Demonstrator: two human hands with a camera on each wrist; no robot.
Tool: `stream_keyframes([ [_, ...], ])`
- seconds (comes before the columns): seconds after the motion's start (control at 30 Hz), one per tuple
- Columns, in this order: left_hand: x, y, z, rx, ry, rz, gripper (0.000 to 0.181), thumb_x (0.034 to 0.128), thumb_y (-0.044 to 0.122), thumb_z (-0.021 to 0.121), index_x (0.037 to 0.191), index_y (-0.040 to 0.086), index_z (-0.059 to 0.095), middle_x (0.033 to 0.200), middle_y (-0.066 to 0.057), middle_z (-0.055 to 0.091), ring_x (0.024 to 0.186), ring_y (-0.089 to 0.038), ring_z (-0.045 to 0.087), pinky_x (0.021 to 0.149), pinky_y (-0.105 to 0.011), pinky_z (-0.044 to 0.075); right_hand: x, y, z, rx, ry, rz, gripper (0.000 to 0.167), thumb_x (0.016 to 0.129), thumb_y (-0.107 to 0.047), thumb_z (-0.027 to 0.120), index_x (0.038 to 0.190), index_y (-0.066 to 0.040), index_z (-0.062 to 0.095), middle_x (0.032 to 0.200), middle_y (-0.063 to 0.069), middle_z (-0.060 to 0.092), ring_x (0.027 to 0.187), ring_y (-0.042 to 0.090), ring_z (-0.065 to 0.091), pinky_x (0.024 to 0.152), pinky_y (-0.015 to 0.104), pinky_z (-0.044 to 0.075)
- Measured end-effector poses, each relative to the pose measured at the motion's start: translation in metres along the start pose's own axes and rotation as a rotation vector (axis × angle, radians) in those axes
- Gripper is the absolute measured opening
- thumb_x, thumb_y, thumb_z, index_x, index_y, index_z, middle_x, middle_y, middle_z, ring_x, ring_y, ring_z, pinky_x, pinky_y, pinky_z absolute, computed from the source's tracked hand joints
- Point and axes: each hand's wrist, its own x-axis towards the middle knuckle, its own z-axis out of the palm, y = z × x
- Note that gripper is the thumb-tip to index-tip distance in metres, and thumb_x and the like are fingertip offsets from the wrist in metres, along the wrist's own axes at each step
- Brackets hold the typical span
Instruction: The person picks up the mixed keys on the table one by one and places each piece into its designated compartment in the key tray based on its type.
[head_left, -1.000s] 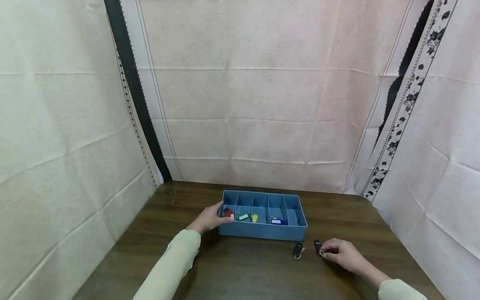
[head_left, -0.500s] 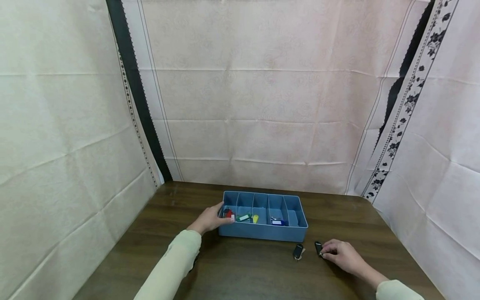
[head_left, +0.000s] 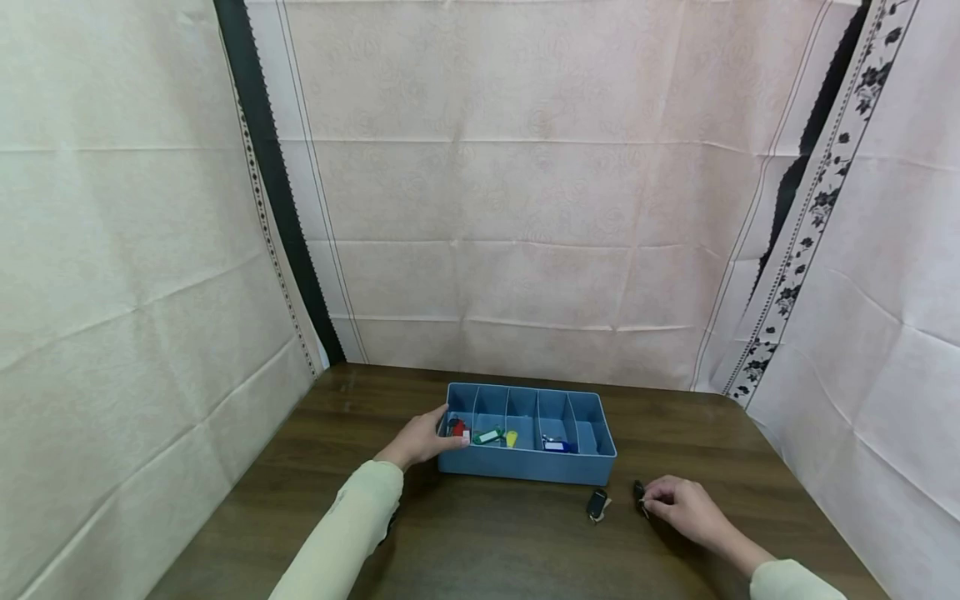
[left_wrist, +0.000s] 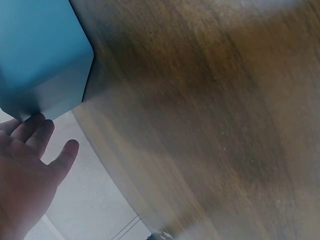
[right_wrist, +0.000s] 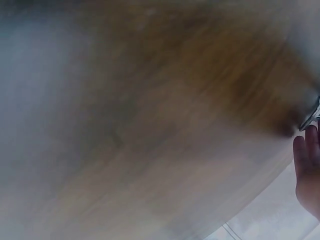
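A blue divided box [head_left: 525, 468] stands on the table. My left hand [head_left: 420, 440] holds its left end, thumb along the front rim and fingers at the end wall, which the left wrist view shows too. In separate compartments lie a red key tag [head_left: 458, 428], a green key tag [head_left: 489, 436], a yellow tag [head_left: 512, 438] and a blue key tag [head_left: 557, 447]. My right hand [head_left: 686, 507] pinches a black key tag [head_left: 639, 490] by its ring or key end, right of the box. Another black key tag [head_left: 597, 503] with a key lies between hand and box.
The brown wooden table [head_left: 495, 542] has cloth hung behind it and on both sides. The back cloth [head_left: 487, 250] meets the table's far edge. A small dark thing [head_left: 391, 523] shows partly behind my left sleeve.
The black key tag at my right fingertips has turned or tipped slightly. My left hand and the box keep their places.
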Motion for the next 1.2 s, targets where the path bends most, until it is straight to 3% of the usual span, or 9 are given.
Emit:
stream_keyframes([
  [0.3,0.000,-0.002,0.001,-0.013,0.007,0.003,0.103,0.0792,0.064,0.072,0.156,0.010,0.030,0.156,-0.016,0.037,0.141,-0.039,0.034,0.108,-0.061,0.033,0.008,-0.009,-0.005,0.057,0.108,0.121,0.008,0.089,-0.020,0.075,0.082,-0.015,0.074,0.101,-0.001,0.071,0.091,0.013,0.065,0.078,0.030,0.054],
  [0.63,0.000,-0.001,0.002,-0.002,0.013,-0.004,0.093,0.0859,0.052,0.073,0.156,0.009,0.030,0.155,-0.017,0.037,0.141,-0.040,0.034,0.108,-0.062,0.033,0.021,-0.018,-0.016,0.072,0.203,0.124,0.008,0.090,-0.021,0.074,0.085,-0.015,0.075,0.103,0.002,0.072,0.091,0.014,0.066,0.077,0.030,0.054],
  [0.83,0.000,0.000,0.003,-0.004,0.013,-0.005,0.093,0.0853,0.053,0.073,0.156,0.009,0.031,0.155,-0.017,0.037,0.141,-0.040,0.035,0.108,-0.062,0.033,0.031,-0.025,-0.024,0.090,0.247,0.124,0.006,0.092,-0.019,0.072,0.090,-0.013,0.075,0.105,0.005,0.072,0.095,0.019,0.067,0.078,0.030,0.054],
  [1.2,0.001,-0.001,0.001,-0.004,0.010,0.001,0.100,0.0806,0.061,0.073,0.156,0.009,0.031,0.155,-0.017,0.038,0.141,-0.039,0.035,0.108,-0.061,0.034,0.050,-0.041,-0.043,0.128,0.297,0.223,0.023,0.098,-0.025,0.065,0.104,-0.005,0.075,0.121,0.014,0.067,0.111,0.032,0.063,0.087,0.041,0.051],
])
